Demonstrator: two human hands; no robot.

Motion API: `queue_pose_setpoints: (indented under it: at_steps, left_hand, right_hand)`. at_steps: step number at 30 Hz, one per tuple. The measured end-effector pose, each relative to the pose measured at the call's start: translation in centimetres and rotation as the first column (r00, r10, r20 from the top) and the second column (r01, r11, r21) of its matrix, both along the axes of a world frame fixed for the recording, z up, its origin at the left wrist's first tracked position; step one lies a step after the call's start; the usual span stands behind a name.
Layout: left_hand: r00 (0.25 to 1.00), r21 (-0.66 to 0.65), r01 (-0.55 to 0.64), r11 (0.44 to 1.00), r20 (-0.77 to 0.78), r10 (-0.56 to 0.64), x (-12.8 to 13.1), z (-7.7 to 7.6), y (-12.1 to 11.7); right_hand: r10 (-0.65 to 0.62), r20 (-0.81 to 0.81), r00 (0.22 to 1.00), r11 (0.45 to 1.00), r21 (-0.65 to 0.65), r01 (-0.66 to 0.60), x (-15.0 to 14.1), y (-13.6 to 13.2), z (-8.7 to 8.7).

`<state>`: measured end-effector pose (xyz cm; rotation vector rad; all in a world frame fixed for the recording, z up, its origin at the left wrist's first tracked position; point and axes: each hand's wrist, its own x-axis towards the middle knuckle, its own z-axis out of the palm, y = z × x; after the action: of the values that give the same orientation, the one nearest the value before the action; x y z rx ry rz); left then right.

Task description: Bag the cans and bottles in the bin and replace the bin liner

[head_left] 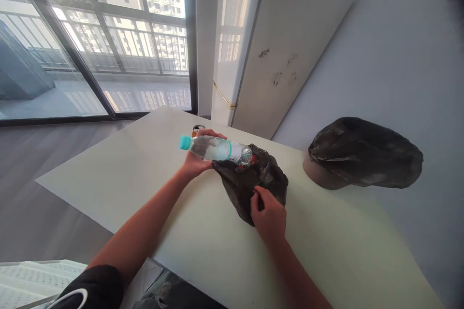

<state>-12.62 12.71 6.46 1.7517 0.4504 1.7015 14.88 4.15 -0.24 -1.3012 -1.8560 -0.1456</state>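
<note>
A clear plastic bottle (212, 148) with a turquoise cap lies tilted almost flat, its base at the mouth of a black plastic bag (239, 193). My left hand (195, 163) is wrapped round the bottle from behind, the fingers partly hidden by it. My right hand (267, 210) pinches the near side of the bag between thumb and fingers. Something red shows inside the bag beside the bottle's base. Just behind my left hand stands an orange can (198, 129), mostly covered by the hand and bottle.
On the right of the white table (108, 174) stands a bin (321, 174) with a black bag (366, 154) over it. Beyond the table are a white fridge (279, 48) and sliding glass doors (145, 48). A wall borders the right side.
</note>
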Motion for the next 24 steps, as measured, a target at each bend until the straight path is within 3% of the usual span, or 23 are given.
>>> queue_pose_setpoints:
  at_steps: [3,5,7,10,12,13,15,17,18,20,22,24]
  left_hand:
    - [0.966,-0.087,0.077,0.993,-0.240,-0.096,-3.6,2.5,-0.9]
    - [0.881,-0.153,0.069,0.986,-0.455,-0.132,-5.7,3.9,-1.9]
    - [0.827,-0.144,0.058,0.988,-0.547,-0.128,-7.1,4.8,-2.6]
    - [0.859,-0.124,0.155,0.980,-0.473,-0.195,-7.9,4.8,-2.9]
    - [0.926,-0.106,0.153,0.983,-0.331,-0.180,-8.1,4.2,-2.5]
    - [0.964,-0.089,0.086,0.992,-0.243,-0.106,-8.3,3.9,-2.1]
    - [0.987,-0.061,-0.154,0.986,-0.059,0.150,-8.8,3.0,-1.1]
    - [0.894,-0.102,-0.443,0.891,0.028,0.447,-9.6,2.0,0.0]
    - [0.811,-0.138,-0.577,0.805,0.019,0.585,-10.1,1.4,0.5]
    - [0.603,-0.203,-0.791,0.578,-0.091,0.793,-11.1,0.2,1.2]
    - [0.391,-0.216,-0.914,0.344,-0.240,0.888,-12.0,-0.9,1.7]
    - [0.258,-0.204,-0.960,0.194,-0.364,0.895,-12.6,-2.0,1.9]
  right_hand:
    - [-0.098,0.031,0.995,0.979,-0.178,0.102,-0.3,0.0,-0.6]
    - [-0.130,0.052,0.990,0.951,-0.276,0.139,-0.4,-0.1,-0.9]
    - [-0.150,0.051,0.987,0.930,-0.330,0.159,-0.4,-0.1,-1.1]
    - [-0.175,0.040,0.984,0.913,-0.367,0.177,-0.3,0.0,-1.2]
    - [-0.176,0.049,0.983,0.902,-0.392,0.181,-0.2,0.2,-1.3]
    - [-0.172,0.058,0.983,0.896,-0.405,0.181,-0.2,0.3,-1.4]
    - [-0.164,0.071,0.984,0.889,-0.422,0.179,-0.2,0.3,-1.4]
    - [-0.154,0.073,0.985,0.889,-0.425,0.170,-0.3,0.3,-1.5]
    - [-0.148,0.070,0.987,0.892,-0.421,0.164,-0.3,0.3,-1.5]
    - [-0.138,0.061,0.989,0.900,-0.410,0.151,-0.2,0.3,-1.7]
    - [-0.129,0.054,0.990,0.904,-0.405,0.140,-0.2,0.3,-1.8]
    - [-0.120,0.052,0.991,0.907,-0.401,0.131,-0.2,0.4,-2.0]
